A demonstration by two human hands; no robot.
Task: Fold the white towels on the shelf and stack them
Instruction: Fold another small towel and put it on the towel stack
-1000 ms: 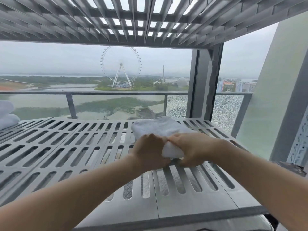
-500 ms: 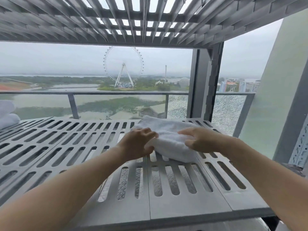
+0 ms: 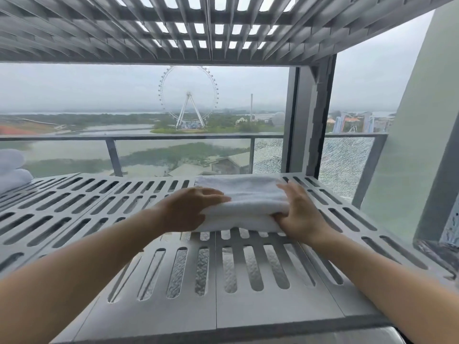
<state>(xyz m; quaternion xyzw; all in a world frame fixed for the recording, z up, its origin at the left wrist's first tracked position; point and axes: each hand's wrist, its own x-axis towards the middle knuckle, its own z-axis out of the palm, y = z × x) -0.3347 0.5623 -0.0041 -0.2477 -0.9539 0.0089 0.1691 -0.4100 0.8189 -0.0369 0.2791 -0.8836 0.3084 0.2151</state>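
A folded white towel (image 3: 244,202) lies on the grey slotted shelf (image 3: 74,209), right of centre towards the back. My left hand (image 3: 190,211) rests on the towel's left end, fingers spread over the top and thumb at the side. On the right end, my right hand (image 3: 300,214) is clamped around the folded layers, fingers on top and thumb tucked into the fold. A small pile of white towels (image 3: 12,172) sits at the far left edge of the shelf, cut off by the frame.
A second slotted shelf (image 3: 211,28) hangs overhead. A grey upright post (image 3: 313,115) stands at the back right, a pale wall (image 3: 422,135) to its right. Behind the shelf is a glass balcony railing (image 3: 149,139); its right panel (image 3: 347,165) is shattered.
The towel has been folded over and now lies squarer, further back on the shelf. My hands moved from its near edge out to its left and right ends.
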